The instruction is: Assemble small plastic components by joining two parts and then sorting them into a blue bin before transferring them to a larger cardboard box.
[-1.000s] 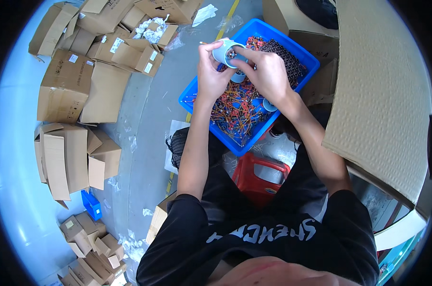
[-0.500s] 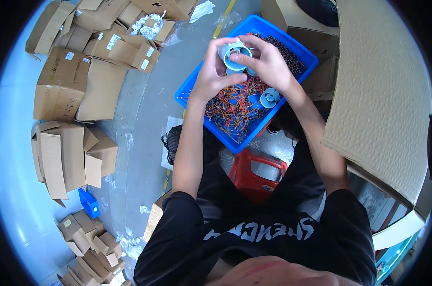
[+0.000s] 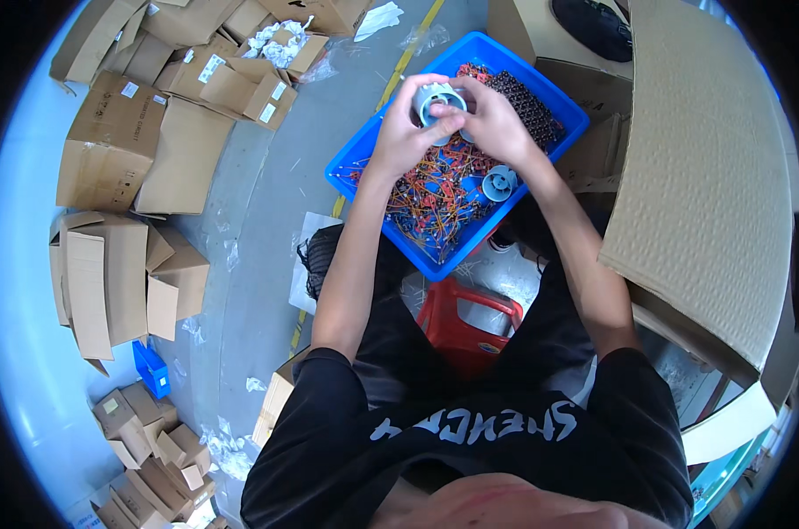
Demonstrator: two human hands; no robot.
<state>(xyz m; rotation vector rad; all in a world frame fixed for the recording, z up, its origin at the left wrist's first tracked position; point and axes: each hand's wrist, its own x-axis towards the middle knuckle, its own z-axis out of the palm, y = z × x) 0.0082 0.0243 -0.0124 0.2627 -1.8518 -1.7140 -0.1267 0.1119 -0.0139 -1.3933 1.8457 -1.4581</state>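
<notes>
Between both hands I hold a light blue round plastic housing (image 3: 441, 94) above a blue tray (image 3: 572, 117). My left hand (image 3: 406, 137) grips it from the left with the thumb across its lower rim. My right hand (image 3: 496, 123) wraps it from the right, its thumb over the opening. Whatever lies inside the housing is mostly hidden by the thumbs. Below, many small parts with orange and red wires (image 3: 444, 189) lie heaped in the tray. A second light blue housing (image 3: 499, 182) rests on them near the right edge, and dark small parts (image 3: 527, 101) fill the far corner.
A red plastic stool (image 3: 470, 326) stands between my legs under the tray. Close on my right is a large cardboard box (image 3: 699, 176). Open cardboard boxes (image 3: 108, 141) are piled along the left wall, with a small blue bin (image 3: 152, 368) among them. Plastic scraps litter the floor.
My left thumb has moved up from below onto the housing's rim, near the right thumb. The housing has shifted slightly, and both hands still hold it.
</notes>
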